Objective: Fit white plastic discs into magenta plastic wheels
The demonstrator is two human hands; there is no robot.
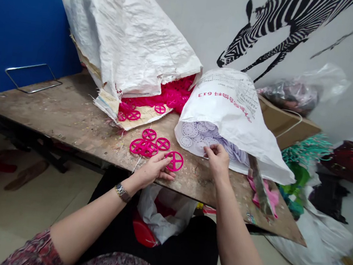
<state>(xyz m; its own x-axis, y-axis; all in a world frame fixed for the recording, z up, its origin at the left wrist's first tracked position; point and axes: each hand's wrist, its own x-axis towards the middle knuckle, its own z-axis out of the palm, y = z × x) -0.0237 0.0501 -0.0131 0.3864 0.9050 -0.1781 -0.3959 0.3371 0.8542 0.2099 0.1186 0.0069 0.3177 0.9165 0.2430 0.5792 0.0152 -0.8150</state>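
Note:
My left hand (pixel 156 168) pinches a pink spoked plastic wheel (pixel 175 161) by its left side, just over the table edge. Several more pink wheels (pixel 148 144) lie on the wood to the left of it. At the mouth of a white woven sack (pixel 228 98) with red print, my right hand (pixel 217 157) has thumb and forefinger together among pale lilac discs (pixel 200 133). Whether a disc is between those fingers I cannot make out. Behind the loose wheels, a larger white sack (pixel 136 38) lies tilted, its mouth full of pink parts (pixel 174 94).
The worn wooden table (pixel 69 124) ends close to my lap. A metal strip (pixel 261 187) and a pink cloth-like piece (pixel 271 197) lie at its right. Below the edge is a red container (pixel 142 230) lined with a white bag. A cardboard box (pixel 288 119) stands behind.

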